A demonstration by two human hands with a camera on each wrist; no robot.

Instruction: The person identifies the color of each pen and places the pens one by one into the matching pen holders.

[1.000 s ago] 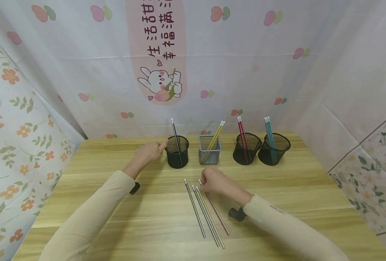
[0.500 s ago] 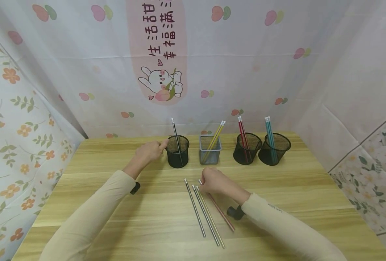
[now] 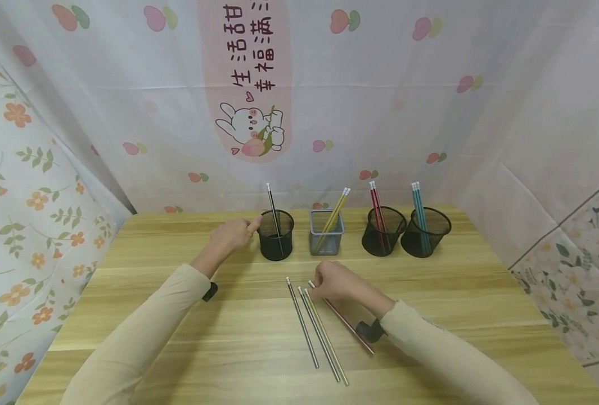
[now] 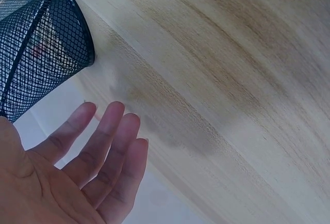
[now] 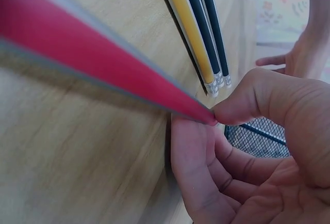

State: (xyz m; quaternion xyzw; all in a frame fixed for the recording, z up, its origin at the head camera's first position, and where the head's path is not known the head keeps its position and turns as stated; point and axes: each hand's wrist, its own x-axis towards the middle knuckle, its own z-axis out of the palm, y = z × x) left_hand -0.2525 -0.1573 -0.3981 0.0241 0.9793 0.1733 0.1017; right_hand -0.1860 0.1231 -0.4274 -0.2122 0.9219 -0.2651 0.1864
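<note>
My right hand (image 3: pixel 336 281) pinches a red pencil (image 3: pixel 347 324) between thumb and index finger, near its eraser end. The right wrist view shows the pencil (image 5: pixel 108 59) slanting from the fingertips toward the camera. Left of it on the table lie a yellow pencil (image 3: pixel 328 338) and two dark pencils (image 3: pixel 303 324), roughly side by side. My left hand (image 3: pixel 232 234) is beside a round black mesh pen holder (image 3: pixel 275 247), a finger at its rim. A black pencil (image 3: pixel 272 201) stands in that holder. In the left wrist view, the left fingers (image 4: pixel 105 152) are spread and loosely bent, holding nothing.
A square grey mesh holder (image 3: pixel 325 243) with yellow pencils (image 3: pixel 339 202) stands right of the black one. Farther right, two black mesh holders (image 3: pixel 424 242) bear red pencils (image 3: pixel 374 203) and teal pencils (image 3: pixel 417 203). A patterned curtain (image 3: pixel 380 112) hangs behind the wooden table (image 3: pixel 167 337).
The far end of the red pencil has swung to the right, away from the other pencils, while my right hand stays nearly in place. My left hand has not moved.
</note>
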